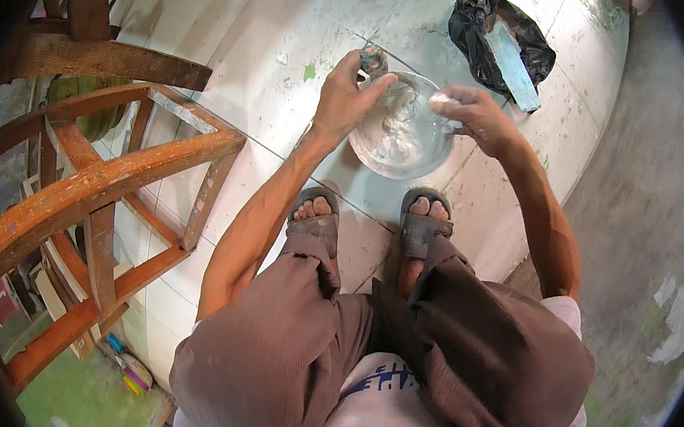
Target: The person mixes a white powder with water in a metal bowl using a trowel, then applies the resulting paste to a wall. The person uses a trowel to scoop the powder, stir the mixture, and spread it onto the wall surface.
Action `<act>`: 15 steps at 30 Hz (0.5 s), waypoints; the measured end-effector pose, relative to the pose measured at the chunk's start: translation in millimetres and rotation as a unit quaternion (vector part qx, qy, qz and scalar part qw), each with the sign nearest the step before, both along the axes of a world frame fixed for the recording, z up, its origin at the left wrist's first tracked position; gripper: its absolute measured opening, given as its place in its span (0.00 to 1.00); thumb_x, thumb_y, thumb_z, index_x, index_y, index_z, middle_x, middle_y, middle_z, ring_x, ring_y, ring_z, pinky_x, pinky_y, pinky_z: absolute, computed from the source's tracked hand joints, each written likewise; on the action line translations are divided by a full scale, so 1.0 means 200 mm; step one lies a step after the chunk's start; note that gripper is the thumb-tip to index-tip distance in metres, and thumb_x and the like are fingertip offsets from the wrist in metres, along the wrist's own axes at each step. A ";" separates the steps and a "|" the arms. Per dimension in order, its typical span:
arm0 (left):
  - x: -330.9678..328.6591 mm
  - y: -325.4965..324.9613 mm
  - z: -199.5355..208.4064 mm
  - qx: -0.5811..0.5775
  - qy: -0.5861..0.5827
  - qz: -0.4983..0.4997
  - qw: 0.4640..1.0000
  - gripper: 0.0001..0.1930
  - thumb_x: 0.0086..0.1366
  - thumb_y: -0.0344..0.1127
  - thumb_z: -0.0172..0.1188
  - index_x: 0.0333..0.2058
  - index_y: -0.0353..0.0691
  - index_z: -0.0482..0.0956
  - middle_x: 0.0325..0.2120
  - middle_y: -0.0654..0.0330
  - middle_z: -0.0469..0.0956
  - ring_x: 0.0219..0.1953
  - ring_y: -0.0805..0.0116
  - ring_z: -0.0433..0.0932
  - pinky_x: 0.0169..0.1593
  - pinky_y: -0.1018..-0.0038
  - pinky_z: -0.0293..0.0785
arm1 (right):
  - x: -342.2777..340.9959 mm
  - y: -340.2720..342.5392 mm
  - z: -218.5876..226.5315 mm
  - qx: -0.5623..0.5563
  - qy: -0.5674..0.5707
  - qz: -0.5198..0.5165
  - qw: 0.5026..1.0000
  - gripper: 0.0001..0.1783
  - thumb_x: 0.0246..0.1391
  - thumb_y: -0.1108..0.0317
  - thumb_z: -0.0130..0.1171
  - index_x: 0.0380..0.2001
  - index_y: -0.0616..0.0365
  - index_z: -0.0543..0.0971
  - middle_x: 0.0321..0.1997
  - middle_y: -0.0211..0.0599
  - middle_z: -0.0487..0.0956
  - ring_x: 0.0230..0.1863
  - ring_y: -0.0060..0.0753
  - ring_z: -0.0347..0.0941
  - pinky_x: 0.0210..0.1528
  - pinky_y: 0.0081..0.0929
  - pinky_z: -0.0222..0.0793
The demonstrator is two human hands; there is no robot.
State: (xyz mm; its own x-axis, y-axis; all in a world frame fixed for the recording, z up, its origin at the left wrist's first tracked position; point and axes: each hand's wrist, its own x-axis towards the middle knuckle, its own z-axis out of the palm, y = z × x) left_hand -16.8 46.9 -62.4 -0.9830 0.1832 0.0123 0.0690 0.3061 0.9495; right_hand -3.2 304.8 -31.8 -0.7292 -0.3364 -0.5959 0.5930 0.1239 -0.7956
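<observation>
A round, light-coloured bowl (398, 163) stands on the tiled floor just beyond my feet. Thick white paste (401, 126) lies inside it and smears its wall. My left hand (346, 100) grips the bowl's left rim, thumb over the edge. Against those fingers is a dark, mottled, rounded lump (374, 60); whether it is part of the bowl or separate, I cannot tell. Over the right rim, my right hand (475, 116) has its fingers pinched together, with white paste on the tips. Anything between them is hidden.
An orange-brown wooden frame (111, 183), like an upturned chair, stands at the left. Above it juts another wooden piece (105, 60). A black plastic bag (473, 31) with a pale blue flat slab (513, 65) lies at the far right. Sandalled feet (313, 223) rest on the tiles (237, 117).
</observation>
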 end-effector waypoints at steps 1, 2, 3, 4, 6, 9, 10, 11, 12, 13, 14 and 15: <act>0.00 0.00 0.00 0.000 0.003 0.000 1.000 0.20 0.64 0.38 0.68 0.50 0.32 0.78 0.41 0.59 0.79 0.42 0.69 0.75 0.44 0.72 0.73 | 0.02 -0.03 -0.03 0.022 0.036 0.034 0.999 0.16 0.58 0.62 0.66 0.44 0.63 0.83 0.37 0.34 0.82 0.36 0.28 0.78 0.41 0.26 0.75; 0.01 -0.01 0.00 -0.006 0.001 0.000 1.000 0.20 0.64 0.39 0.69 0.50 0.32 0.78 0.40 0.59 0.80 0.42 0.69 0.75 0.44 0.72 0.73 | 0.03 -0.05 -0.08 0.081 0.115 0.100 0.985 0.15 0.56 0.64 0.66 0.43 0.62 0.84 0.36 0.37 0.83 0.35 0.29 0.78 0.40 0.27 0.75; 0.01 -0.01 0.00 -0.011 0.000 -0.001 1.000 0.20 0.64 0.39 0.69 0.49 0.32 0.78 0.40 0.60 0.80 0.41 0.70 0.75 0.44 0.72 0.73 | 0.04 -0.09 -0.10 0.139 0.194 0.165 0.957 0.14 0.55 0.65 0.67 0.42 0.62 0.84 0.35 0.39 0.83 0.34 0.30 0.79 0.40 0.29 0.76; 0.01 -0.01 0.00 -0.015 -0.002 -0.002 1.000 0.20 0.63 0.39 0.69 0.49 0.33 0.78 0.40 0.60 0.80 0.41 0.70 0.75 0.44 0.72 0.73 | 0.05 -0.12 -0.11 0.195 0.270 0.228 0.915 0.14 0.53 0.67 0.67 0.41 0.62 0.85 0.33 0.42 0.84 0.33 0.32 0.80 0.39 0.30 0.76; 0.02 0.00 0.01 -0.018 0.007 0.001 1.000 0.19 0.63 0.39 0.70 0.48 0.33 0.79 0.39 0.60 0.80 0.41 0.71 0.75 0.43 0.72 0.73 | 0.09 -0.16 -0.12 0.215 0.268 0.257 0.904 0.11 0.48 0.74 0.66 0.37 0.63 0.85 0.33 0.50 0.84 0.34 0.44 0.82 0.39 0.37 0.76; 0.03 0.00 0.00 -0.012 0.015 0.005 1.000 0.18 0.63 0.39 0.69 0.47 0.35 0.79 0.39 0.60 0.81 0.40 0.71 0.75 0.42 0.72 0.74 | 0.12 -0.18 -0.17 0.268 0.341 0.303 0.848 0.08 0.47 0.79 0.63 0.34 0.65 0.83 0.32 0.53 0.83 0.36 0.55 0.80 0.38 0.41 0.74; 0.02 -0.01 0.00 -0.010 0.016 0.006 1.000 0.18 0.63 0.39 0.69 0.47 0.35 0.80 0.38 0.60 0.81 0.39 0.71 0.76 0.42 0.71 0.74 | 0.12 -0.18 -0.16 0.293 0.341 0.317 0.835 0.09 0.48 0.79 0.62 0.34 0.65 0.83 0.33 0.53 0.83 0.36 0.55 0.80 0.38 0.41 0.74; 0.02 -0.01 0.00 -0.013 0.027 0.005 1.000 0.17 0.63 0.39 0.69 0.46 0.36 0.80 0.38 0.60 0.81 0.38 0.71 0.76 0.41 0.71 0.74 | 0.11 -0.18 -0.15 0.317 0.340 0.329 0.822 0.09 0.48 0.79 0.61 0.35 0.64 0.84 0.33 0.53 0.83 0.36 0.55 0.81 0.38 0.41 0.75; 0.03 -0.01 -0.01 -0.017 0.036 0.001 0.999 0.17 0.64 0.39 0.68 0.46 0.36 0.80 0.38 0.61 0.81 0.38 0.71 0.76 0.40 0.71 0.74 | 0.12 -0.18 -0.15 0.341 0.338 0.341 0.808 0.09 0.48 0.80 0.60 0.35 0.64 0.84 0.34 0.53 0.83 0.37 0.55 0.81 0.38 0.42 0.75; 0.03 -0.01 -0.01 -0.022 0.045 -0.002 0.999 0.16 0.64 0.40 0.68 0.45 0.36 0.80 0.37 0.61 0.81 0.37 0.71 0.76 0.40 0.71 0.74 | 0.11 -0.17 -0.16 0.361 0.351 0.329 0.799 0.10 0.48 0.80 0.59 0.36 0.63 0.84 0.34 0.53 0.83 0.37 0.55 0.81 0.39 0.42 0.75; 0.04 -0.02 -0.01 -0.023 0.042 -0.001 0.999 0.16 0.64 0.40 0.68 0.45 0.37 0.80 0.37 0.61 0.80 0.36 0.71 0.76 0.39 0.71 0.74 | 0.10 -0.16 -0.18 0.380 0.363 0.318 0.789 0.11 0.49 0.80 0.58 0.36 0.63 0.84 0.34 0.53 0.83 0.38 0.55 0.81 0.39 0.43 0.75; 0.04 -0.01 -0.01 -0.022 0.041 0.000 0.999 0.16 0.64 0.40 0.68 0.45 0.37 0.80 0.37 0.61 0.80 0.36 0.71 0.76 0.39 0.72 0.74 | 0.09 -0.16 -0.17 0.401 0.375 0.305 0.778 0.11 0.49 0.80 0.57 0.37 0.63 0.84 0.34 0.53 0.82 0.38 0.56 0.81 0.40 0.43 0.75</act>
State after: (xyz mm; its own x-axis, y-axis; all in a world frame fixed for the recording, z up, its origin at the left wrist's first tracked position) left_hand -8.9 44.1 -64.8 -0.9792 0.1845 0.0847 0.1457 0.3480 0.9261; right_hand 13.8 273.4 -66.2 -0.8232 -0.4954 -0.2773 -0.3646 0.8357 -0.4106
